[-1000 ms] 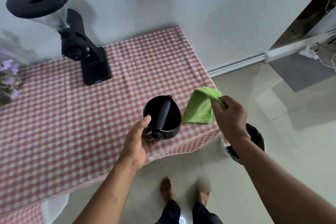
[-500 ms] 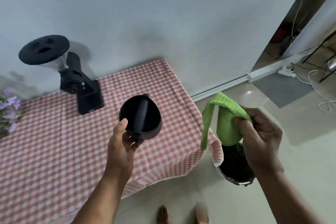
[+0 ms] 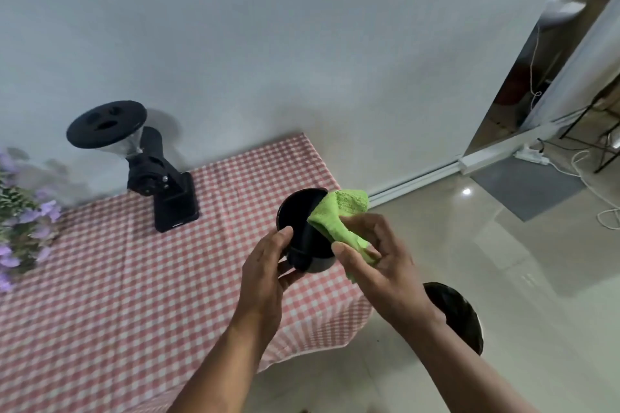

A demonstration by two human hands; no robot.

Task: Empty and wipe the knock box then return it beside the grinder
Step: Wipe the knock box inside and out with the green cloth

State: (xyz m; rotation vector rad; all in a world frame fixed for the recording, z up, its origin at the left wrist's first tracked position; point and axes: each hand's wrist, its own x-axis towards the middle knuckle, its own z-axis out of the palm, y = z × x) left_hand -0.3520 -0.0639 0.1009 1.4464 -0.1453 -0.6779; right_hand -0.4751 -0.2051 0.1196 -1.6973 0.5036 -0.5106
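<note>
head view | looks forward-down | close over hands (image 3: 335,265) | single view

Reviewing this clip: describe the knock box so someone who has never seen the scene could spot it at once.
Start at the table with the red-checked cloth and go to its right end. There the left hand holds the knock box in the air, while the right hand presses a green cloth against its rim. It is the small round black tub; the grinder is taller.

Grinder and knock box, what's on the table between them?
Nothing: in the head view only bare checked tablecloth lies between the grinder and the held knock box.
</note>
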